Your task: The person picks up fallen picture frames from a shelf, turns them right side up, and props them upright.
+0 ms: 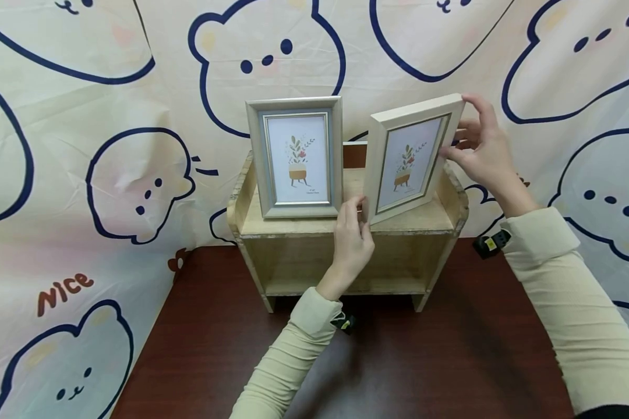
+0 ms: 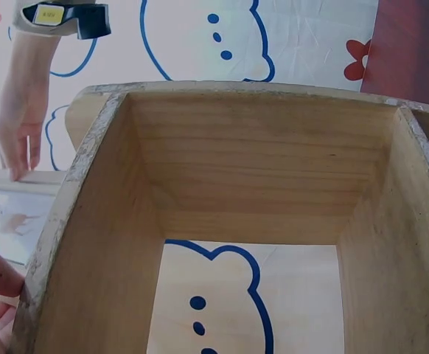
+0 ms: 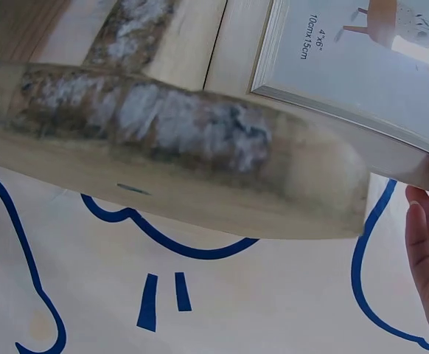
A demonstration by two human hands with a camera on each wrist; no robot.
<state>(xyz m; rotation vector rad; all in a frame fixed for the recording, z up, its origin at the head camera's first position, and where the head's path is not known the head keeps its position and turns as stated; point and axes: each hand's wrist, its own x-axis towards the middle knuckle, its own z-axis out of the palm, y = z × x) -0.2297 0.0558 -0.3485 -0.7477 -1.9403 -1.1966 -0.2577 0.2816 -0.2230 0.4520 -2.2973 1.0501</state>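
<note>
Pinching opposite sides of the cream frame (image 1: 409, 163) are the left hand (image 1: 351, 244) and right hand (image 1: 483, 150); a silver frame (image 1: 296, 157) stands near the left edge of the shelf (image 1: 431, 219).

Right hand (image 1: 484, 148) pinching cream photo frame (image 1: 414, 160): index finger at its upper right corner, thumb lower on right edge. Left hand (image 1: 352, 238) gripping frame's lower left corner. Sleeved right forearm (image 1: 568, 285) right of frame, sleeved left forearm (image 1: 288, 355) on near side.

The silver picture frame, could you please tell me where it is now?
In the head view, the silver picture frame stands atop the wooden shelf, on its left side, just left of the cream picture frame.
</note>
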